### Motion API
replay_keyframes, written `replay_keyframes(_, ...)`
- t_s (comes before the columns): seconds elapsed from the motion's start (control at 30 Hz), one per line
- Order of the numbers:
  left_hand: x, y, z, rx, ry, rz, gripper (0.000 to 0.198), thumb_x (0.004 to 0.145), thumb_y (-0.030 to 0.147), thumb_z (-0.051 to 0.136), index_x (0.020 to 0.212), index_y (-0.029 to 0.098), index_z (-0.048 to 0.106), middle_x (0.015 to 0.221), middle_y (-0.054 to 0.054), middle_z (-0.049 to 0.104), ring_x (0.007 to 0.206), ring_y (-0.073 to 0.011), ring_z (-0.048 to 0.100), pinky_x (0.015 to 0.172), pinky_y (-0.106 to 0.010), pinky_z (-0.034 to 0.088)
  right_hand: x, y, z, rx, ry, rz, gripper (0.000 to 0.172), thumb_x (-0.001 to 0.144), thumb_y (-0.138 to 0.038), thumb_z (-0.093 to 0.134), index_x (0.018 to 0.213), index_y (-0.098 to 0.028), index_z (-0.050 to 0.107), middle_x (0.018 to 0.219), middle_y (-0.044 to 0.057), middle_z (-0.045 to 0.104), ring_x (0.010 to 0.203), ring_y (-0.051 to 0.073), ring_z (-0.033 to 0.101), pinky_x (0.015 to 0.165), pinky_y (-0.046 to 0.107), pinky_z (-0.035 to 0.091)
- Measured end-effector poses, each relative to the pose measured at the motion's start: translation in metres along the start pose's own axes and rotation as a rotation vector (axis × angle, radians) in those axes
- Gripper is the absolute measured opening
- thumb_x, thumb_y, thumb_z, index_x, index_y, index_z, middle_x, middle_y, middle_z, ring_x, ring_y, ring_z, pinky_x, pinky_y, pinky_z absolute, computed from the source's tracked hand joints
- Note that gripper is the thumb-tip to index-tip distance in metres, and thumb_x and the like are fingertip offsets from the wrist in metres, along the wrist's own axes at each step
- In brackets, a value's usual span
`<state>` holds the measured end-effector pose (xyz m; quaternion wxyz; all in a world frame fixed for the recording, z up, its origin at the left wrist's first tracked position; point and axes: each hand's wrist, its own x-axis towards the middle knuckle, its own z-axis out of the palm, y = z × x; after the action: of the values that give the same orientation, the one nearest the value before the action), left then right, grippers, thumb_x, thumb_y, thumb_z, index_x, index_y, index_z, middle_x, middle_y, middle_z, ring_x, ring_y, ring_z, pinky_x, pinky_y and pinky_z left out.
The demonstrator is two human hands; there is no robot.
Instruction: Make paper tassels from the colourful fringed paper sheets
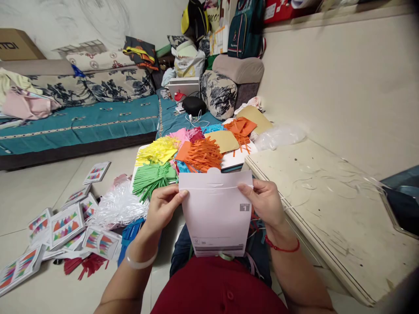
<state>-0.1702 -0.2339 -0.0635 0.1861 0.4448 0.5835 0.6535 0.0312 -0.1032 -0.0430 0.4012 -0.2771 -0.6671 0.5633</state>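
A white cardboard envelope (216, 218) with small print and a grey "1" mark is upright in front of my body. Its top flap with a rounded tab is raised. My left hand (166, 205) pinches the upper left corner between thumb and fingers. At the upper right corner, my right hand (266, 203) grips the same envelope, its thumb on the front. Just beyond it lie fringed paper tassels: orange (204, 155), yellow (159, 150) and green (153, 178). What the envelope contains is hidden.
Several printed packets (66, 224) are scattered on the floor at left, beside a pile of white fringe (119, 203). A cream board (334, 209) stands at right. Behind are a teal-covered sofa (78, 120), gold sheets (225, 140) and clear plastic (279, 136).
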Motion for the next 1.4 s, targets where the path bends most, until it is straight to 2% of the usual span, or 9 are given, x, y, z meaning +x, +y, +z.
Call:
replay_keyframes(0.13,0.013,0.005,-0.011,0.137,-0.178,0.068,0.038,0.075,0.034,0.069,0.044,0.017,0.053,0.043,0.003,0.037,0.042,-0.0085,0.032,0.041,-0.022,0.028,0.012,-0.005,-0.012,-0.114,-0.081,-0.004,0.029,0.070,-0.045,0.073,0.065,-0.016,0.074,0.060,0.002,0.069,0.047,0.012,0.055,0.041,0.023,0.046)
replay_keyframes(0.3,0.021,-0.004,-0.010,0.121,-0.270,0.074,0.038,0.079,0.037,0.066,0.048,0.016,0.055,0.046,0.002,0.040,0.044,-0.0089,0.034,0.043,-0.022,0.027,0.023,-0.006,-0.026,-0.259,-0.310,0.023,0.026,0.071,-0.041,0.073,0.064,-0.015,0.073,0.066,0.004,0.071,0.056,0.016,0.062,0.045,0.023,0.049)
replay_keyframes(0.57,0.020,0.000,0.001,0.259,-0.230,0.257,0.041,0.083,0.030,0.060,0.049,0.017,0.043,0.046,0.006,0.027,0.043,-0.0068,0.024,0.045,-0.022,0.021,0.023,-0.001,-0.019,-0.238,-0.277,-0.075,0.028,0.078,-0.040,0.067,0.093,-0.017,0.074,0.088,0.005,0.074,0.075,0.018,0.069,0.061,0.026,0.055)
replay_keyframes(0.67,0.019,-0.002,-0.001,0.208,-0.293,0.220,0.043,0.085,0.033,0.059,0.049,0.017,0.043,0.047,0.006,0.029,0.043,-0.0068,0.024,0.045,-0.022,0.023,0.022,0.002,-0.018,-0.129,-0.282,-0.042,0.034,0.080,-0.047,0.064,0.091,-0.016,0.073,0.087,0.006,0.074,0.072,0.017,0.069,0.060,0.025,0.055)
replay_keyframes(0.87,0.022,-0.005,-0.011,0.115,-0.420,0.139,0.043,0.093,0.035,0.046,0.056,0.015,0.046,0.053,0.004,0.034,0.048,-0.0071,0.031,0.045,-0.020,0.025,0.026,-0.004,-0.031,-0.151,-0.505,0.053,0.041,0.077,-0.051,0.066,0.089,-0.012,0.073,0.083,0.008,0.074,0.076,0.018,0.069,0.064,0.026,0.056)
replay_keyframes(1.07,0.027,0.001,-0.014,0.216,-0.445,0.317,0.027,0.087,0.023,0.059,0.062,0.012,0.059,0.049,0.005,0.041,0.044,-0.0039,0.029,0.041,-0.018,0.022,0.028,-0.014,-0.035,-0.407,-0.492,-0.110,0.032,0.083,-0.041,0.061,0.079,-0.011,0.072,0.073,0.007,0.071,0.063,0.015,0.065,0.053,0.022,0.050)
replay_keyframes(1.13,0.030,0.005,-0.016,0.223,-0.491,0.371,0.016,0.086,0.020,0.060,0.074,0.013,0.067,0.049,0.005,0.048,0.041,-0.0040,0.033,0.039,-0.017,0.024,0.029,-0.018,-0.034,-0.441,-0.554,-0.221,0.024,0.085,-0.032,0.061,0.093,-0.013,0.073,0.082,0.007,0.074,0.071,0.016,0.068,0.060,0.022,0.053)
replay_keyframes(1.23,0.035,0.008,-0.019,0.197,-0.615,0.430,0.022,0.090,0.021,0.054,0.098,0.014,0.073,0.068,-0.006,0.070,0.054,-0.0103,0.058,0.049,-0.018,0.040,0.032,-0.021,-0.034,-0.369,-0.667,-0.400,0.025,0.086,-0.020,0.058,0.107,-0.017,0.072,0.099,0.007,0.074,0.084,0.015,0.070,0.070,0.021,0.055)
replay_keyframes(1.4,0.045,0.013,-0.023,0.115,-0.819,0.321,0.030,0.093,0.024,0.046,0.094,0.015,0.075,0.084,-0.011,0.074,0.069,-0.0150,0.067,0.063,-0.022,0.049,0.034,-0.025,-0.043,-0.364,-0.812,-0.405,0.021,0.086,-0.019,0.059,0.100,-0.018,0.074,0.099,0.007,0.074,0.086,0.013,0.070,0.073,0.019,0.053)
